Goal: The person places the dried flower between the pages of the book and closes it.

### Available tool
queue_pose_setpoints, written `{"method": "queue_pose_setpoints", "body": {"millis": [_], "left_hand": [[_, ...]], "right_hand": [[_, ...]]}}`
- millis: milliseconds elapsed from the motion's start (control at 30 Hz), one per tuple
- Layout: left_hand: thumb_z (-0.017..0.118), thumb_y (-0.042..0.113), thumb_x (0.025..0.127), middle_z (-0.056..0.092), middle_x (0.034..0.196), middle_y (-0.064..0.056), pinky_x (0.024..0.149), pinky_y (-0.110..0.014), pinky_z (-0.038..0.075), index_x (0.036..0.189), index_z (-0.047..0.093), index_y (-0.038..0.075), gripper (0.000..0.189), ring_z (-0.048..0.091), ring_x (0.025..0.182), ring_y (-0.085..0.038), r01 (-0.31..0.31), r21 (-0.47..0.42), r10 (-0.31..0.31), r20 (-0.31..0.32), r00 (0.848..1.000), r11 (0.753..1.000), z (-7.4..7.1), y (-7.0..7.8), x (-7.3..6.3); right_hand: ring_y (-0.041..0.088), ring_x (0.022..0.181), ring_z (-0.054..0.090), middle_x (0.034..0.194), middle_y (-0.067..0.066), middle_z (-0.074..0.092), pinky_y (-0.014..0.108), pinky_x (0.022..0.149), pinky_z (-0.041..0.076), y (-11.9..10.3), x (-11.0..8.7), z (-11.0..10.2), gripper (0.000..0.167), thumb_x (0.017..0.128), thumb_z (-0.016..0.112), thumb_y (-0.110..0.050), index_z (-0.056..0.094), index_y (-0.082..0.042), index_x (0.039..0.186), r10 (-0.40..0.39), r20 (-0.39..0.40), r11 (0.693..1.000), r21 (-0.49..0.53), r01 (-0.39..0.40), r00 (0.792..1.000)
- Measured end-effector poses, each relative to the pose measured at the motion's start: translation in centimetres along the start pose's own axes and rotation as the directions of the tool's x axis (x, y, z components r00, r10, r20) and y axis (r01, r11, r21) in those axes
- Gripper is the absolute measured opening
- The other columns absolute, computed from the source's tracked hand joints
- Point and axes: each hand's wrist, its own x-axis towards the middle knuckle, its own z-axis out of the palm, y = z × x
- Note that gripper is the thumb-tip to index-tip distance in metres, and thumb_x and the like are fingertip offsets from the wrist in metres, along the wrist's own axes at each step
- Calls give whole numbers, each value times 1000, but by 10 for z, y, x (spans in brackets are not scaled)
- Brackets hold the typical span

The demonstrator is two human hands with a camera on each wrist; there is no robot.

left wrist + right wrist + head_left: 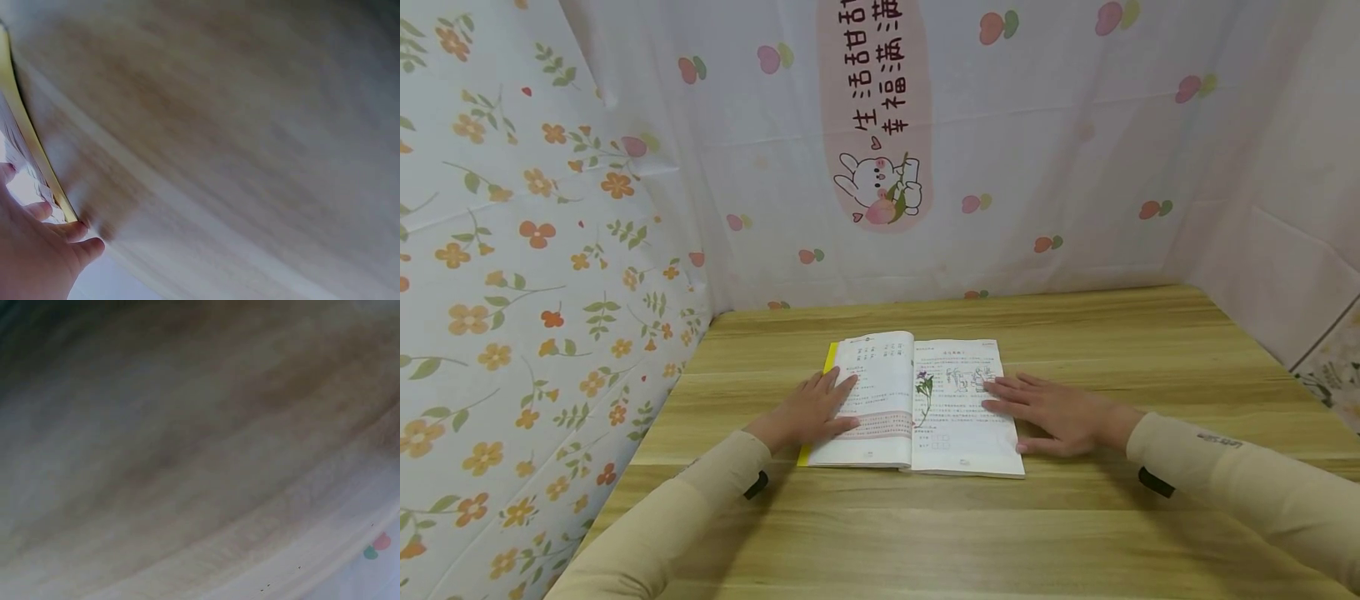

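An open book [880, 450] lies on the table, its yellow cover showing along the left edge. On the right-hand page, close beside the gutter, a flower sprig [924, 396] with a purple bloom, green leaves and a thin stem lies flat. My left hand [811, 408] rests on the left page with its fingers spread. The left wrist view shows that hand [40, 244] at the book's yellow edge [31, 137]. Across from it, my right hand [1060, 412] has its fingers extended, fingertips at the right page's outer edge. The right wrist view shows blurred tabletop, without the hand.
The wood-grain table [880, 533] reaches back to a pale curtain [1037, 167] printed with hearts, a rabbit and writing. A flower-patterned curtain [535, 292] hangs along the left side. Both forearms wear beige sleeves [1232, 475], with a dark band [1156, 482] under the right one.
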Motion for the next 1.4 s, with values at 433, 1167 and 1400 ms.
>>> {"method": "queue_pose_setpoints", "body": {"millis": [433,1167,1400], "left_hand": [[72,53,82,16,158,-20,109,-57,23,152,35,19,87,21,141,-42,78,-355,-111,-75,991,932,-2,-3,3],[83,42,75,14,157,-22,105,-61,26,150,37,11,94,19,141,-44,-91,-456,-49,-285,957,885,-42,8,-3],[83,30,78,10,158,-20,106,-61,26,153,32,13,92,19,141,-44,-114,-443,-13,-275,961,889,-66,19,-2]], "right_hand": [[34,140,29,156,14,28,49,108,20,-1,-1,1,67,98,50,-47,34,-11,152,5,7,1000,17,-5,1000],[36,139,31,155,16,30,47,108,21,1,-3,4,67,98,52,-46,34,-10,152,-24,-23,1000,-17,24,999],[34,141,29,157,13,27,44,109,16,0,-2,4,67,99,48,-49,32,-12,153,2,2,1000,9,-2,1000]]}}
